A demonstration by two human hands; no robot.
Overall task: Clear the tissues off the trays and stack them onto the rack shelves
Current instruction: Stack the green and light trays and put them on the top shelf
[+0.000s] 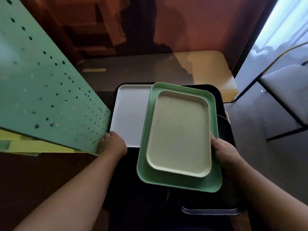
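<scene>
The right hand (223, 150) grips the right side of the green tray (145, 164), thumb on the rim and the other fingers hidden under it. A smaller cream tray (180, 135) sits inside the green one, so both can be carried together as one pile. I think that is why they are nested: one trip moves two trays.

The left hand (113, 143) is at the near left corner of the white tray (130, 114). Its fingers curl over that corner, and it seems to be gripping it, maybe to lift it or to slide it. The white tray lies flat on a big black tray (221, 97), and the green tray hangs over the right part of it, tilted a little.

No tissues show on any of these trays. They all look bare and clean, so the clearing part seems done for them.

The green tray is pale mint with round corners and a raised rim. The cream one is the same shape, only smaller. The white one is flat and plain.

The rack (50, 80) stands just to the left, a mint green panel full of small holes, with a yellow shelf (41, 147) edge below. The trays are close to it, ready to go in.
</scene>
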